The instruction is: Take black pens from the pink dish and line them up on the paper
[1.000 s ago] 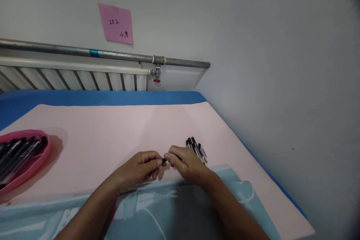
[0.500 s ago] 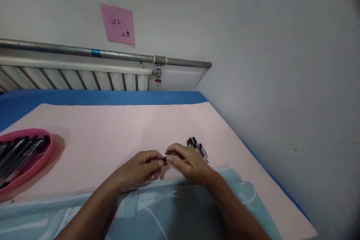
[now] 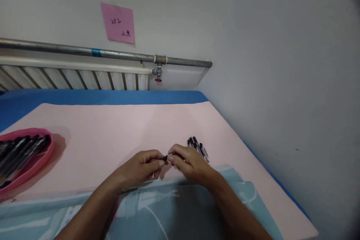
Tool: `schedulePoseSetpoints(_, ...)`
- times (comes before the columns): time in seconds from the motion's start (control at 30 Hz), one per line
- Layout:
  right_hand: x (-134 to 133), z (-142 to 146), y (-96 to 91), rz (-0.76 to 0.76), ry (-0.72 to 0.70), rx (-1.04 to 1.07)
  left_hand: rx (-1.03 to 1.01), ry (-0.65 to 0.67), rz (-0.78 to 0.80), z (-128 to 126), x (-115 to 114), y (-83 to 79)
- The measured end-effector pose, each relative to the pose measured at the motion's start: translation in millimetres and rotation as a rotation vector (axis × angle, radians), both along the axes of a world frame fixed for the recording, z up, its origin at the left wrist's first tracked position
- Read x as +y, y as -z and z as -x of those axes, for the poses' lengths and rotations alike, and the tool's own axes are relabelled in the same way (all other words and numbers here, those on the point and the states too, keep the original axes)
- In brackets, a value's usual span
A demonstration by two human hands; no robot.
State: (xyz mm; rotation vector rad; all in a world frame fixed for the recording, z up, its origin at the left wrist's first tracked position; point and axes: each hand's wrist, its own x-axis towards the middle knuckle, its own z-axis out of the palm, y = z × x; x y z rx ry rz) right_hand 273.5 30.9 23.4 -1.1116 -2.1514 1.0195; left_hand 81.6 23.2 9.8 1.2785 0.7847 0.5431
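Observation:
My left hand (image 3: pixel 142 167) and my right hand (image 3: pixel 189 162) meet over the pink sheet (image 3: pixel 126 131), fingertips pinched together. Between them shows a small black pen part (image 3: pixel 165 157), held by both hands. Most of it is hidden by my fingers, so I cannot tell whether it is a whole pen or a cap. Just beyond my right hand lies a small bunch of black pens (image 3: pixel 198 147) on the sheet.
A pink tray (image 3: pixel 36 165) with several black pens stands at the left edge. A light blue printed cloth (image 3: pixel 168 213) covers the near part of the table. A grey wall closes the right side; pipes and a radiator (image 3: pixel 84 78) run along the back.
Both hands stay pinched on the black part and have shifted very slightly right and away from me. The camera has tilted a little.

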Motion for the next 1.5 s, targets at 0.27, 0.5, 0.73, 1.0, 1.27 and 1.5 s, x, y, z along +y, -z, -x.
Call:
schedulePoseSetpoints(0.27, 1, 0, 2.2, 0.038, 0.025, -0.017, 0.089, 0.001, -0.051, -1, 0, -0.6)
schedulePoseSetpoints(0.5, 1, 1, -0.1, -0.037, 0.012, -0.058, 0.095, 0.032, -0.054, -1, -1, -2.1)
schedulePoseSetpoints(0.73, 4, 2, 9.3, -0.095, 0.075, -0.141, 0.198, -0.104, -0.248, -7, 2, 12.0)
schedulePoseSetpoints(1.0, 2, 1, 5.7, -0.042, 0.048, -0.087, 0.305, -0.033, -0.328, -4, 1, 0.0)
schedulePoseSetpoints(1.27, 1, -2, 1.3, -0.067, -0.023, -0.118, 0.305, 0.005, -0.302, -6, 1, 1.5)
schedulePoseSetpoints(1.5, 1, -3, 5.7, -0.105, 0.001, -0.136, 0.28, -0.034, -0.281, -8, 0, 8.5)
